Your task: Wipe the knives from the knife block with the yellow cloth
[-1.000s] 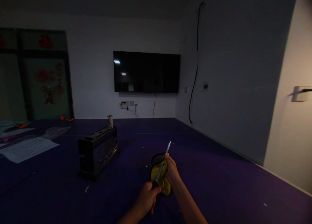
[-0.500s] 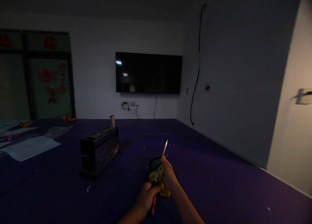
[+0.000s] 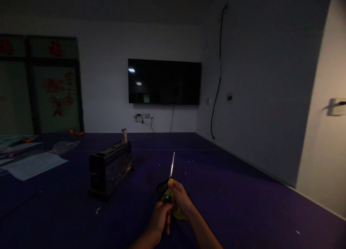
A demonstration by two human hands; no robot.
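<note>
My left hand is closed around the dark handle of a slim metal tool. Its bright shaft points up and away from me; I cannot tell if it is a blade or a rod. A yellow cloth is pinched around the shaft by my right hand, just above the left. Below that hand the rest of the cloth hangs down onto the table. A dark loop-shaped edge shows left of the cloth; what it belongs to is unclear.
Left of my hands, a black slotted box stands on the purple table, a pale speckled piece sticking up from its far end. Paper sheets and clear plastic lie far left. White scraps dot the surface.
The tool's tip has swung left and now stands more upright. My right hand and the cloth have moved left and down the shaft, closer to my left hand.
</note>
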